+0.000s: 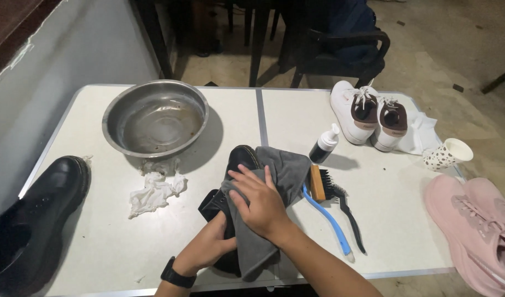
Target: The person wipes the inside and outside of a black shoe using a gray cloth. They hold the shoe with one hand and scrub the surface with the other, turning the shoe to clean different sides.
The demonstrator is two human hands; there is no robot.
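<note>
mid-wipe here: right hand (259,203) presses the grey cloth (280,181) flat, fingers spread, over the black shoe (238,165) at table centre; left hand (211,245) grips its heel. Next, probably turn it

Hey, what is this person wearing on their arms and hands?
Both hands are bare, with no gloves or rings visible. The left hand has a black watch with a wide band at the wrist. The right hand and forearm show no sleeve or watch.

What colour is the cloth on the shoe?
Grey cloth, seen in the head view.
</note>
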